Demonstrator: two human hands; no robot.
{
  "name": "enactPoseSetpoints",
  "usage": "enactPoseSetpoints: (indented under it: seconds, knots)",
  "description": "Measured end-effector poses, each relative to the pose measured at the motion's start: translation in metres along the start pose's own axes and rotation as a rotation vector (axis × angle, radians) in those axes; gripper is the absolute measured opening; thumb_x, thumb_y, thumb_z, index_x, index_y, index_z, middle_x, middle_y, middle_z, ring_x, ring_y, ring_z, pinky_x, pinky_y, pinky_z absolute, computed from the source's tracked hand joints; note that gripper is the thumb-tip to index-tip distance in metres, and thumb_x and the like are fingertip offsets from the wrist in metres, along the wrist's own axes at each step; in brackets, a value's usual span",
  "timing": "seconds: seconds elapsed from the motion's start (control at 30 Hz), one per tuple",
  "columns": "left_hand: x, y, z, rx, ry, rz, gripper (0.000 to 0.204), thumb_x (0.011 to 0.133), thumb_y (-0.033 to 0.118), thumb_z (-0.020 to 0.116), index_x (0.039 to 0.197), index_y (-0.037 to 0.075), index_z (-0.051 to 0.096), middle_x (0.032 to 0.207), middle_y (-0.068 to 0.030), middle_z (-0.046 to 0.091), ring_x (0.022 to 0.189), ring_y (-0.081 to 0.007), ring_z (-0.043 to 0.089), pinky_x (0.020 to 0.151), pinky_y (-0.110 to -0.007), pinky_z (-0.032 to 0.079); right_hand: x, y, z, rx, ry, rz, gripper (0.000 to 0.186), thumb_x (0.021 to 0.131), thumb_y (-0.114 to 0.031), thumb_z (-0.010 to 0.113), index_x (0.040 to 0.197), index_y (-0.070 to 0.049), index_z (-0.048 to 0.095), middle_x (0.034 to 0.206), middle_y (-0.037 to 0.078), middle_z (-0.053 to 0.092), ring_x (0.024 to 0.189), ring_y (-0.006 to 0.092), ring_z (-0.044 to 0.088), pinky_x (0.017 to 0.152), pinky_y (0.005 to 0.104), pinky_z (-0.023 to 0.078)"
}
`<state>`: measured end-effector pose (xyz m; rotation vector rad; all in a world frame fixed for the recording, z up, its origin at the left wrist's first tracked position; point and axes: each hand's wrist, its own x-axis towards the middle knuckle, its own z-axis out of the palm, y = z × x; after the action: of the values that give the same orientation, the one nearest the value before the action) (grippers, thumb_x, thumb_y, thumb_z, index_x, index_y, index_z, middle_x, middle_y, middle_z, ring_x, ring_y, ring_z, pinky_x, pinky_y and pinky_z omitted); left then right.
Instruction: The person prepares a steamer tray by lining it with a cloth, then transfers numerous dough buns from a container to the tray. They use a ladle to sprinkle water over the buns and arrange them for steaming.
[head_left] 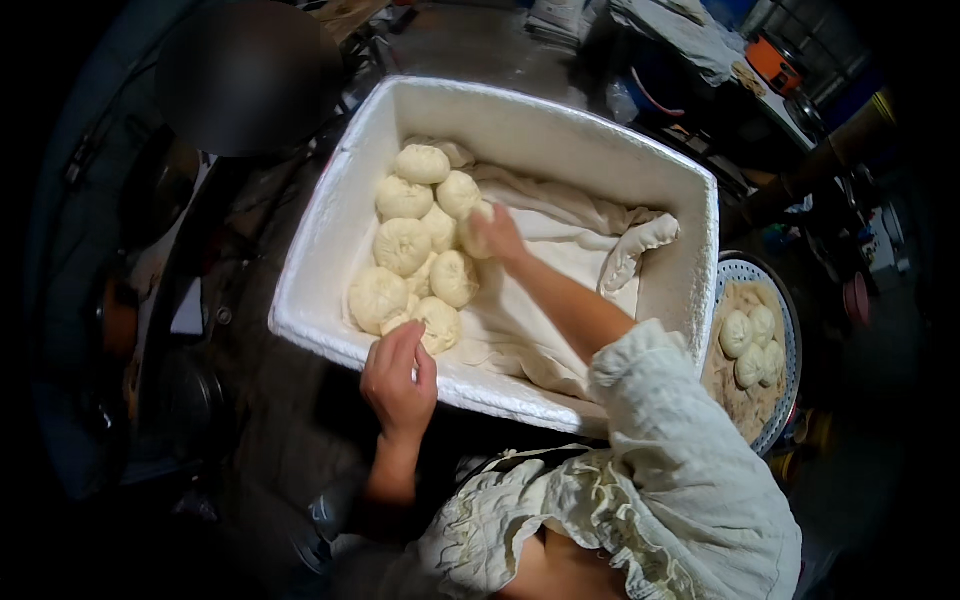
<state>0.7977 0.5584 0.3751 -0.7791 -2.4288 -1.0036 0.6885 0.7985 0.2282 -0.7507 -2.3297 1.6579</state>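
Observation:
A white foam box [680, 270] lined with pale cloth [540, 310] holds several pale pleated buns [402, 245] piled along its left side. My right hand [497, 232] reaches into the box and grips a bun [472, 235] at the pile's right side. My left hand [398, 375] is at the near rim, fingers loosely bent beside the front buns, with nothing visible held. A rolled fold of cloth [635, 250] lies along the box's right side.
A perforated steamer tray [750, 275] with several buns [750, 350] stands right of the box. Behind are a cluttered shelf [700, 40], an orange pot [773, 62] and a bucket [640, 105]. A dark round object [250, 75] is at upper left.

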Motion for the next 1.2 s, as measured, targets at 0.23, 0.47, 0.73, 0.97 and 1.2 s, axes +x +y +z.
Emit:
enactPoseSetpoints:
  seconds: [0.23, 0.47, 0.73, 0.97, 1.2]
  knots:
    - [-0.002, -0.005, -0.002, -0.031, -0.035, 0.016, 0.024, 0.072, -0.007, 0.058, 0.095, -0.001, 0.064, 0.092, -0.0146, 0.064, 0.084, -0.0328, 0.061, 0.073, -0.038, 0.05, -0.018, -0.014, 0.023, -0.423, -0.059, -0.043, 0.084, 0.085, -0.041, 0.056, 0.144, 0.001, 0.013, 0.142, 0.031, 0.023, 0.131, 0.0429, 0.028, 0.106, 0.0446, 0.03]
    - [0.011, 0.034, -0.011, -0.325, -0.362, -0.13, 0.025, 0.074, -0.005, 0.061, 0.099, -0.003, 0.062, 0.097, -0.017, 0.062, 0.09, -0.0342, 0.06, 0.079, -0.037, 0.049, -0.009, 0.015, -0.13, -1.306, -0.567, -0.031, 0.039, 0.078, -0.03, 0.06, 0.11, -0.009, 0.064, 0.117, 0.013, 0.061, 0.106, 0.0312, 0.059, 0.094, 0.0446, 0.041]
    - [0.018, 0.106, 0.107, -0.134, -1.156, 0.155, 0.039, 0.082, 0.023, 0.061, 0.114, 0.0, 0.058, 0.102, -0.0223, 0.062, 0.099, -0.0367, 0.057, 0.086, -0.039, 0.046, -0.041, 0.005, -0.225, -1.657, -0.539, 0.043, 0.02, 0.08, -0.019, 0.062, 0.095, -0.01, 0.072, 0.104, 0.01, 0.067, 0.099, 0.0266, 0.063, 0.079, 0.0444, 0.048]
    - [0.018, 0.165, 0.267, -0.447, -1.563, -0.632, 0.06, 0.086, 0.036, 0.058, 0.134, 0.003, 0.039, 0.122, -0.0075, 0.054, 0.112, -0.0173, 0.051, 0.081, -0.045, 0.05, -0.131, -0.038, -0.301, -1.056, -0.211, -0.556, 0.02, 0.071, -0.011, 0.062, 0.09, -0.006, 0.069, 0.095, 0.014, 0.065, 0.093, 0.028, 0.061, 0.079, 0.0377, 0.049]
    - [0.046, 0.143, 0.284, 0.105, -1.158, 0.02, 0.053, 0.08, 0.018, 0.06, 0.13, 0.004, 0.047, 0.125, -0.0201, 0.054, 0.104, -0.032, 0.057, 0.09, -0.037, 0.045, -0.321, 0.132, -0.455, -0.478, 0.442, -0.444, 0.041, 0.071, 0.001, 0.059, 0.111, -0.005, 0.06, 0.118, 0.016, 0.056, 0.111, 0.0297, 0.052, 0.094, 0.0408, 0.044]
